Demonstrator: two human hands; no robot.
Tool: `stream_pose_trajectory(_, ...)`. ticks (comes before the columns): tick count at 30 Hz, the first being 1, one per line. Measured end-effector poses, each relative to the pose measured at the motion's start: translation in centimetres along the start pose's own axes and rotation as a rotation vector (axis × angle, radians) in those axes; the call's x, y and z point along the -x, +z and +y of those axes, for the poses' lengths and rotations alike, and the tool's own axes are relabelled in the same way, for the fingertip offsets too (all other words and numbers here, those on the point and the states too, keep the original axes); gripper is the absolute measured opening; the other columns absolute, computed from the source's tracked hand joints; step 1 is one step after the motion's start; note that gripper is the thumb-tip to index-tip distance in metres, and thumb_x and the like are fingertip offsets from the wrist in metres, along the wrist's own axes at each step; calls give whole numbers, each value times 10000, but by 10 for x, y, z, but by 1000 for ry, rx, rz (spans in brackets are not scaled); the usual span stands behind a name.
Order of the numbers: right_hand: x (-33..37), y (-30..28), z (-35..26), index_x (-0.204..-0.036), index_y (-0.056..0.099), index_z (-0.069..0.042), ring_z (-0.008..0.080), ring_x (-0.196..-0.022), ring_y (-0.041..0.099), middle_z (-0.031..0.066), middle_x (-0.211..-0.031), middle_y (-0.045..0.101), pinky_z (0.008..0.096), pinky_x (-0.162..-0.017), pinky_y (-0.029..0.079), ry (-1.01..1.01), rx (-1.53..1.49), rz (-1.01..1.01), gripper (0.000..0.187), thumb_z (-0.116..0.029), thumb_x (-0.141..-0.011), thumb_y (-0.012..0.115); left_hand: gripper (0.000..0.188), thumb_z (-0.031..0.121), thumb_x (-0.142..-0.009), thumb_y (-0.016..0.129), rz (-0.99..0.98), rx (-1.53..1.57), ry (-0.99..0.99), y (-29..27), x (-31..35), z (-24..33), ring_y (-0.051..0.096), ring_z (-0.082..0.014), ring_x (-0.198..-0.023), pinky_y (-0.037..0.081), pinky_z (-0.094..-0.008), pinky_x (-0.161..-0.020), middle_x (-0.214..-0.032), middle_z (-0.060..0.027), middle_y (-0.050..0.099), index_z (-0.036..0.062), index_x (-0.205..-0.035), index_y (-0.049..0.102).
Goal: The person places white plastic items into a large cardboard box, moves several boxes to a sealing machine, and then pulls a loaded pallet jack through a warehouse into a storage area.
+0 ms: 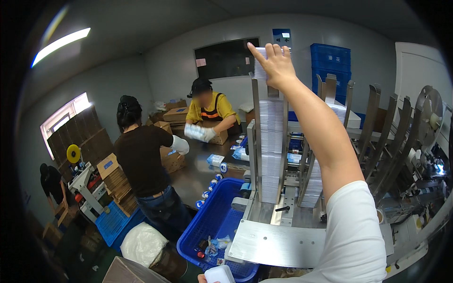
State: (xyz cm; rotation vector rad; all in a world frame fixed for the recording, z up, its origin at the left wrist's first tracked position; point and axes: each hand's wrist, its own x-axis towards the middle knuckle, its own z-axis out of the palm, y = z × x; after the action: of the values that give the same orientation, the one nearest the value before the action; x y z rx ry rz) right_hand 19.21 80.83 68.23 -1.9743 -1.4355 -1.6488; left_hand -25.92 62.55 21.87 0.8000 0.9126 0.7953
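Observation:
My right hand (275, 66) reaches up to the top of a tall stack of white flat pieces (272, 141). Its fingers are spread over the upper edge, the leftmost pointing outward. Upright metal guides (255, 113) flank the stack on a machine. A second white stack (311, 188) stands to its right, partly behind my raised arm. At the lower edge, my left hand (202, 278) shows only its fingertips, closed at the side of a white rounded plastic lid (220, 274). The rest of that hand is out of the picture.
A blue basket (186, 252) with scraps stands left of the machine's metal plate (278, 243). Two people work at the table (188, 177); one in yellow holds a white-and-blue pack (193, 131). Cartons (118, 181) and a white bag (143, 245) lie leftward. Metal guides (373, 113) rise right.

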Motion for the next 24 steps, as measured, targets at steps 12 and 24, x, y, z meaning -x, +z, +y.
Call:
stream_pose_trajectory(12, 15, -26, -5, -1349, 349, -166, 264, -1244, 364, 85, -1288, 436, 416, -1022, 328, -108, -91, -460, 1049, -322, -461, 886, 563, -7, -814, 516, -51, 49, 20, 4, 3, 8, 500, -287, -1110, 480, -412, -877, -1236, -154, 445, 80, -1308, 261)
stream_pose_trajectory(24, 154, -38, -61, -1150, 507, -76, 242, -1056, 517, 115, -1120, 531, 393, -910, 426, 111, -1585, -241, 484, -274, -748, 691, 645, 382, -753, 581, -309, 320, 65, 62, -6, 57, 456, -362, -1176, 375, -497, -976, -1287, -174, 456, 55, -1283, 415)
